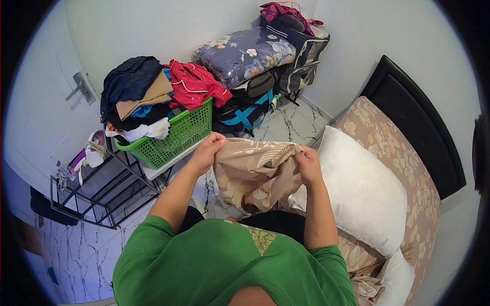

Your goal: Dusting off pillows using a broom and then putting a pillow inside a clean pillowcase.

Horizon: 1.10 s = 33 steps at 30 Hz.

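A beige leaf-patterned cloth (256,172) hangs in loose folds in front of my body, stretched between my two hands. My left hand (209,151) pinches its upper left corner, and my right hand (308,165) grips the upper right edge, where the fabric bunches. Just right of my right hand, a white pillow (363,187) without a cover lies on the bed, whose sheet (415,179) has a similar beige leaf print. Part of another white pillow (398,277) shows at the lower right, beside crumpled beige fabric (365,287).
A green plastic basket (187,128) heaped with clothes stands at the left, by a black metal rack (103,206) holding a white appliance with a wrapped cord. Behind are a floral wrapped bundle (249,53) and bags (245,114). A black headboard (415,126) borders the bed.
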Each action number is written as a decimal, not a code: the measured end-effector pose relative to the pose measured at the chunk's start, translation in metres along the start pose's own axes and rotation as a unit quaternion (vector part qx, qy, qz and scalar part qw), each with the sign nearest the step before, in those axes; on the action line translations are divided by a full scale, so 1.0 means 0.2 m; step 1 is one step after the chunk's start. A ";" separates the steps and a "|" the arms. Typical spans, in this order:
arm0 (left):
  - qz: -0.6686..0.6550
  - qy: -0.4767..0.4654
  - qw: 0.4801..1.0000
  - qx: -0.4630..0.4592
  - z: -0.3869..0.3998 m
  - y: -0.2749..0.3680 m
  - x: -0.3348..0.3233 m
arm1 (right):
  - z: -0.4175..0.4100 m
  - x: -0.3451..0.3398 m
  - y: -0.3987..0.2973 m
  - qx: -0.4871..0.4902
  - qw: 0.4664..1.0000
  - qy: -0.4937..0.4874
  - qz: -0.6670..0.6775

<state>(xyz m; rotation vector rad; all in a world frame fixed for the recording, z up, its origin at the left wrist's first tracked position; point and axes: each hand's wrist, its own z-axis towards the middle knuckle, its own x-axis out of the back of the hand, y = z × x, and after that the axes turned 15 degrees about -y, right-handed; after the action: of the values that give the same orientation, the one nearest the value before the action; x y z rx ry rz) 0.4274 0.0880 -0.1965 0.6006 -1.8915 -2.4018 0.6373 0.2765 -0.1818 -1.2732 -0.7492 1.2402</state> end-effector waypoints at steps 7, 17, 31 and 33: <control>0.480 -0.028 0.862 -0.159 -0.01 -0.14 -0.30 | 0.02 -0.18 -0.02 -0.035 0.995 -0.004 -0.094; -0.177 -0.056 0.980 0.070 0.01 -0.06 -0.25 | -0.01 -0.12 -0.06 -0.137 0.871 0.161 -0.443; -0.004 -0.120 0.990 0.069 -0.01 -0.05 -0.32 | 0.01 -0.26 -0.06 0.150 0.859 -0.024 -0.489; 0.056 -0.135 0.988 0.059 -0.02 -0.06 -0.31 | 0.00 -0.26 -0.05 0.048 0.995 0.036 -0.078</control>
<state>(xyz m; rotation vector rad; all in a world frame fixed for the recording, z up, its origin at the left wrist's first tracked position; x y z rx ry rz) 0.4888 0.1040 -0.1916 0.1718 -2.1157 -2.4166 0.6276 0.2292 -0.1610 -1.1523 -0.7148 1.0857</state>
